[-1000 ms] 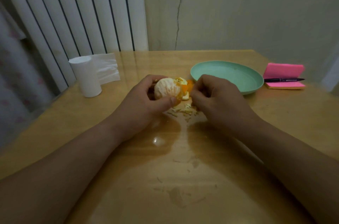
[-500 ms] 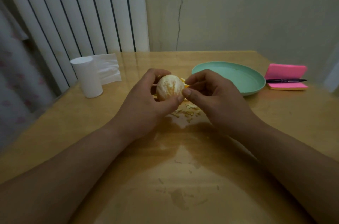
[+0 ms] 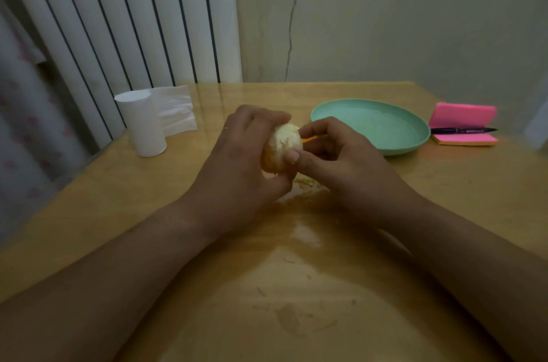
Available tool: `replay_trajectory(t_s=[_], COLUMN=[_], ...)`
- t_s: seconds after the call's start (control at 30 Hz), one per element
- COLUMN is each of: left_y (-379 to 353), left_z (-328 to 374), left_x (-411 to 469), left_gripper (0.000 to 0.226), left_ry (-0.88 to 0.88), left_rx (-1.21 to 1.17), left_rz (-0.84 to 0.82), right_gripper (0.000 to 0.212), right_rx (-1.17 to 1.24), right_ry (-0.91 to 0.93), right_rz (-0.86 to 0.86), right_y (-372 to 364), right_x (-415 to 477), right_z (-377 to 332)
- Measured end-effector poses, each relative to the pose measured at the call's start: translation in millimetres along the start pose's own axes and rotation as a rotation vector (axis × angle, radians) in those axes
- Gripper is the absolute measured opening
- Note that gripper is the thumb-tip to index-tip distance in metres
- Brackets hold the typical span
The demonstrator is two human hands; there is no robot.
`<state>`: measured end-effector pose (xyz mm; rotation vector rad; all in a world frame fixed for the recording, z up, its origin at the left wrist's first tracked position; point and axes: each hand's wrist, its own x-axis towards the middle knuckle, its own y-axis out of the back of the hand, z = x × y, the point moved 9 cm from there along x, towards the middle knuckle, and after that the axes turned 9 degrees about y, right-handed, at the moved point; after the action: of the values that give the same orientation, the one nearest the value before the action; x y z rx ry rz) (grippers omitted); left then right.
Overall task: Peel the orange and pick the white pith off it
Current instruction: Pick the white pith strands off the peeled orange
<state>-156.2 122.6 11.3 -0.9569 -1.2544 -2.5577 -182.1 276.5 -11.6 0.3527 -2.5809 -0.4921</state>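
The peeled orange [image 3: 280, 146], pale with white pith over it, is held above the middle of the wooden table [image 3: 148, 198]. My left hand [image 3: 240, 166] grips it from the left, fingers curled over its top and thumb under it. My right hand [image 3: 338, 157] is against its right side, thumb and forefinger pinched at the fruit's surface. A sliver of orange peel [image 3: 308, 139] shows behind the fingers. Bits of picked pith [image 3: 305, 182] lie on the table just below the hands.
A mint-green plate [image 3: 415, 140] stands to the right of the hands. Beyond it lies a pink sticky-note pad [image 3: 462, 117] with a black pen [image 3: 462, 130] across it. A white tissue roll [image 3: 143, 124] stands at the left, near the table edge and the radiator.
My left hand has turned the orange and closed further over its top. The peel pile is now mostly hidden behind my hands. My right hand has shifted back onto the fruit's right side.
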Motion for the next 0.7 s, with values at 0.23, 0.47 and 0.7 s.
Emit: replay_trajectory(t_s=[0.23, 0.47, 0.7], left_y=[0.2, -34.7, -45.9], left_z=[24.7, -50.5, -23.3], left_x=[-5.8, -2.5, -15.4], left_gripper=[0.091, 0.049, 0.051], left_ry=[-0.148, 0.712, 0.678], left_rx=[-0.02, -0.943, -1.193], left_rz=[-0.06, -0.337, -0.616], right_gripper=[0.048, 0.064, 0.066], right_rx=[0.113, -0.181, -0.264], right_ry=[-0.007, 0.241, 0.381], right_rz=[-0.105, 0.031, -0.029], right_y=[-9.6, 11.3, -1.1], right_x=[-2.3, 0.4, -4.0], right_z=[-3.6, -16.4, -26.2])
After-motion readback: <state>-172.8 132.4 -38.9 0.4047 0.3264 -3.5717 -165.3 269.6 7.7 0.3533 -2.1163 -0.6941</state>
